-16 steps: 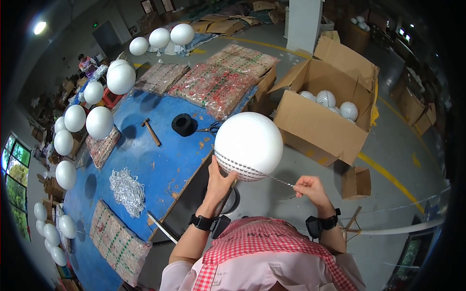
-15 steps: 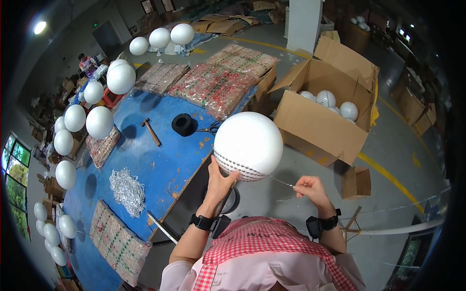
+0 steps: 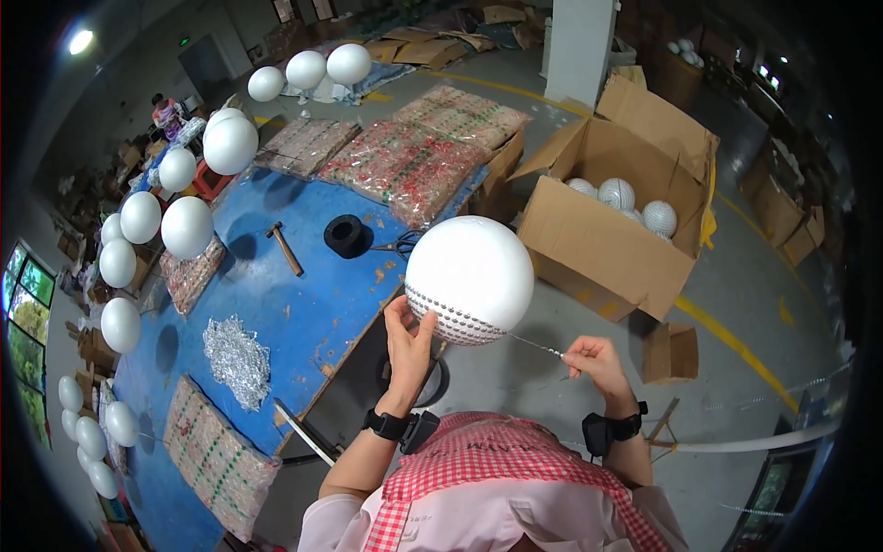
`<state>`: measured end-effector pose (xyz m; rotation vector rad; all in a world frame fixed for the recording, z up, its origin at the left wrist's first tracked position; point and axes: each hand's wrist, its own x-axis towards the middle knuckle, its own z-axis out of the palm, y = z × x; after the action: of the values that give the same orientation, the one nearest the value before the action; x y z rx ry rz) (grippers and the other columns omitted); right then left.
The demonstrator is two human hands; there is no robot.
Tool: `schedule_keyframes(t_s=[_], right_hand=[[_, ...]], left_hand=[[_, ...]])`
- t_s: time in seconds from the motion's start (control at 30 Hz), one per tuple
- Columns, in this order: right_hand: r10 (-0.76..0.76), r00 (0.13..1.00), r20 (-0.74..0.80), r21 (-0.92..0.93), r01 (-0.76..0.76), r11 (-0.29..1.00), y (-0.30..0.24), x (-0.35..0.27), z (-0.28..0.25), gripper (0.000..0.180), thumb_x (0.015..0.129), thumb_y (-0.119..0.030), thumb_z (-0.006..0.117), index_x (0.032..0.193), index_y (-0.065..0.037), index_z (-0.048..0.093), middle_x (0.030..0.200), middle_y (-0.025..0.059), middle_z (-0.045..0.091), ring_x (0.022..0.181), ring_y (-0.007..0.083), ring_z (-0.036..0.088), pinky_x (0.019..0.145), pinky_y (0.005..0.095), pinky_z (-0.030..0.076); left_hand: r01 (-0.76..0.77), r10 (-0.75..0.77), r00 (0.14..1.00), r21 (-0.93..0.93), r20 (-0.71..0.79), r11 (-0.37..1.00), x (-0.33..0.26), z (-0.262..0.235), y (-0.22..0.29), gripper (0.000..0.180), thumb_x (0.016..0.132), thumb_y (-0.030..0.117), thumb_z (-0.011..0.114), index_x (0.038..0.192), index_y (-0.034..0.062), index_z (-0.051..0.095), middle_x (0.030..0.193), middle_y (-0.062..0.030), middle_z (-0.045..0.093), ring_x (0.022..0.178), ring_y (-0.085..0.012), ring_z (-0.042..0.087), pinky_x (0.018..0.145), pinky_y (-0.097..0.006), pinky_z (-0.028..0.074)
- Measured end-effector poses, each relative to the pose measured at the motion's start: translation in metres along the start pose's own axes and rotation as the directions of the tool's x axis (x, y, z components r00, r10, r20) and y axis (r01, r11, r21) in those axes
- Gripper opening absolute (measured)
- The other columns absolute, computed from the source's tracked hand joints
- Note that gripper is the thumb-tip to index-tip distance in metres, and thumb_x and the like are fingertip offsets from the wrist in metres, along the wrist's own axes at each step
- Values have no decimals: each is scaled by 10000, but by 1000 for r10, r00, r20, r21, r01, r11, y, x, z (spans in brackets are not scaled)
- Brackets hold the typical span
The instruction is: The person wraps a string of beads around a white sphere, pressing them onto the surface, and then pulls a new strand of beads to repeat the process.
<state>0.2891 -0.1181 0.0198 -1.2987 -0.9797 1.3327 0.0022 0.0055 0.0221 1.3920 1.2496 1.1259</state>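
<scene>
A large white ball is in front of me, with rows of silver beads wrapped around its lower part. My left hand grips its lower left side, the thumb on the bead rows and the fingers farther round the edge. From the ball's lower right a thin silver bead string runs taut to my right hand, where thumb and fingers pinch it. What bears the ball from below is hidden.
The blue table at left carries a hammer, black tape roll, scissors, a silver bead pile and bagged packs. White balls hang beyond. An open carton at right holds wrapped balls.
My right hand has shifted slightly right with the string. My left thumb has slid left and up along the bead rows. The ball stays almost in place.
</scene>
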Motion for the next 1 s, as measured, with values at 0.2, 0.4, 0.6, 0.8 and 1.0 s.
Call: schedule_keyframes(t_s=[0.2,0.4,0.6,0.8,1.0], right_hand=[[8,1000,13,-13,-8,1000,3,4,2,88,827,-68,664,769,-15,626,644,15,601,565,59,545,539,193,438],[0,1000,6,-20,0,1000,3,2,-1,85,826,-67,667,772,-15,628,640,15,600,560,64,546,529,196,434],[8,1000,-22,-26,-9,1000,-7,4,6,91,821,-62,669,760,-14,621,636,17,598,551,66,544,519,199,431],[-133,990,45,101,128,987,-35,-21,2,85,817,-46,664,757,-11,615,641,22,598,559,66,553,519,194,436],[-72,997,-14,-26,71,997,-19,0,2,76,822,-58,668,779,-13,625,671,18,609,577,67,564,534,193,440]], left_hand=[[-14,9,999,100,41,995,5,-3,-4,723,887,249,593,1412,-32,183,1333,-247,388,1215,-308,439,1016,-365,359],[-14,19,992,-43,121,999,6,0,-11,942,780,252,705,1417,-72,91,1391,-282,343,1269,-312,407,1035,-353,343],[40,-33,998,-111,59,993,10,7,-14,977,709,303,775,1388,-57,172,1368,-274,363,1262,-342,407,1033,-377,348],[-119,132,991,254,-36,960,0,5,3,882,693,331,790,1335,-20,297,1291,-226,367,1213,-345,401,1007,-407,357],[-34,44,998,186,-49,982,-2,3,10,803,730,322,763,1324,4,325,1260,-203,382,1174,-314,422,977,-394,375]])
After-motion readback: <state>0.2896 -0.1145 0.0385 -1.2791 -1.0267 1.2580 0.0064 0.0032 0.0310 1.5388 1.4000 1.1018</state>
